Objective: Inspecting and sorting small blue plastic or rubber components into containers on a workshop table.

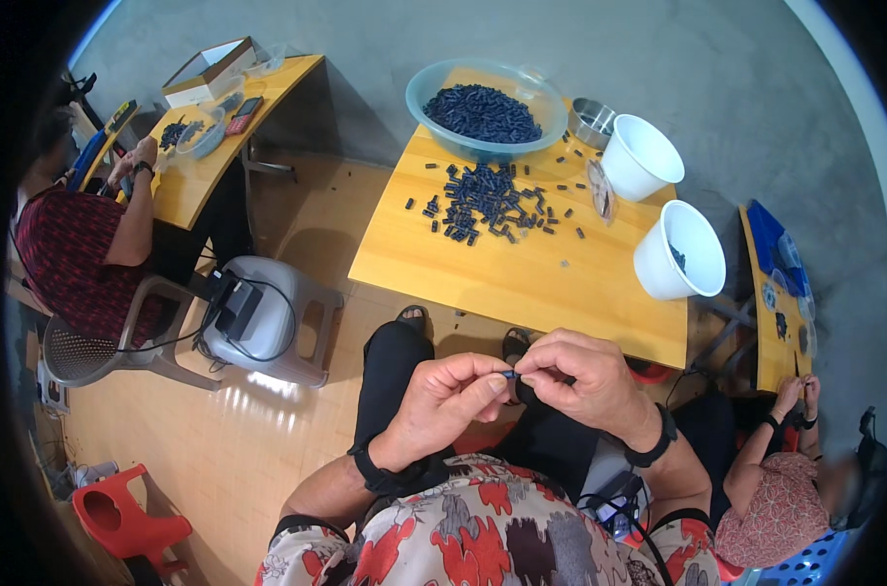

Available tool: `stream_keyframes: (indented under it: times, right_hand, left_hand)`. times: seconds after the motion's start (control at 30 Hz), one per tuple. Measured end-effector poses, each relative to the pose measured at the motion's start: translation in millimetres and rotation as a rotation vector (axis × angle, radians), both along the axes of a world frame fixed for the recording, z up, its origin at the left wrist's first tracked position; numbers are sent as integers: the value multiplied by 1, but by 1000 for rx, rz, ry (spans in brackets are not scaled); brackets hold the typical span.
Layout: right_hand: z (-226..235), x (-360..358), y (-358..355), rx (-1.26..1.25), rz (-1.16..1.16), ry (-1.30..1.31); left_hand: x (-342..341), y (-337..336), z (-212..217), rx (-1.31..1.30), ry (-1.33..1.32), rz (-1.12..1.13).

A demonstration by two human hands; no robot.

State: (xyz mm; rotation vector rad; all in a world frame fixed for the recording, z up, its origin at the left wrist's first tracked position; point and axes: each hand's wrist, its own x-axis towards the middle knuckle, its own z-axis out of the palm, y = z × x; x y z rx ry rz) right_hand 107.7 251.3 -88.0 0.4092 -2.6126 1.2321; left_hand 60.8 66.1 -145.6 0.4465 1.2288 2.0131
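My left hand [442, 402] and my right hand [588, 386] meet above my lap, just off the near edge of the yellow table [580, 308]. Thumb and forefinger of each are pinched on a small dark blue piece [509, 373], mostly hidden by the fingertips; its exact kind is too small to tell. On the tabletop ahead lies a loose pile of small, dark, short block-shaped pieces [485, 200]. Behind it, a wide translucent blue bowl [549, 115] is heaped with similar dark pieces.
Two white tubs [649, 166] stand along the table's right side; the nearer holds some dark pieces. By them are a metal bowl [588, 109] and a clear plastic item [601, 190]. Co-workers sit at tables left and right. A grey stool [312, 327] and red stool [121, 513] stand leftward.
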Motion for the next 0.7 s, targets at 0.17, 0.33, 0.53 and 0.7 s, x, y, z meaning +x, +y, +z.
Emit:
stream_keyframes:
  times: [0.17, 0.33, 0.53, 0.7]
  right_hand:
    - [3, 8, -2, 73, 5, 22]
    - [2, 11, -6, 64, 0, -14]
    - [4, 11, -6, 56, -11, 11]
    - [5, 10, -6, -9, -21, 32]
  left_hand:
    - [11, -1, 2, -36, 102, 31]
    - [19, 3, 1, -69, 77, 71]
    - [19, 3, 5, -56, 76, 90]
    - [16, 3, 8, 3, 27, 91]
